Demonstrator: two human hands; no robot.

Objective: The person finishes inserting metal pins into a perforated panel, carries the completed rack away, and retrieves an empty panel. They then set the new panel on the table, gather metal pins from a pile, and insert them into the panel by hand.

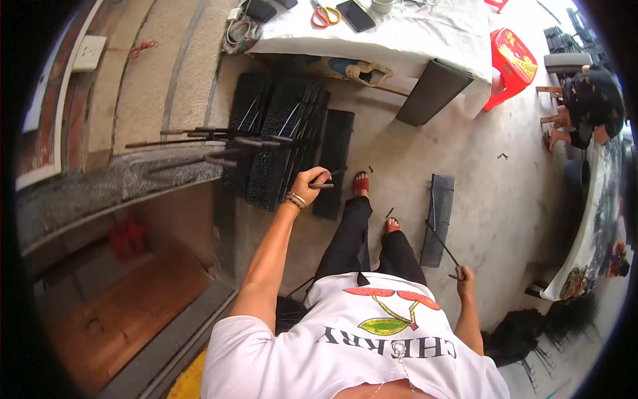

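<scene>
My left hand [310,183] is closed around a short dark stick-like piece [323,185], its end poking out past the fingers. Just beyond it stand black mesh panels [282,126], leaning in a stack, and another dark panel [334,163] is beside them. At my right side, my right hand [466,282] grips a thin dark rod [444,243] that slants up toward a black mesh panel [437,223] on the floor. The rod's upper end overlaps that panel in this view.
Several dark hooked rods [222,143] stick out over the ledge at left. A white-covered table [412,40] holds scissors [325,13] and a phone [357,16]. A dark board [435,92] leans against it, near a red stool [510,63]. Another person [591,103] sits at far right.
</scene>
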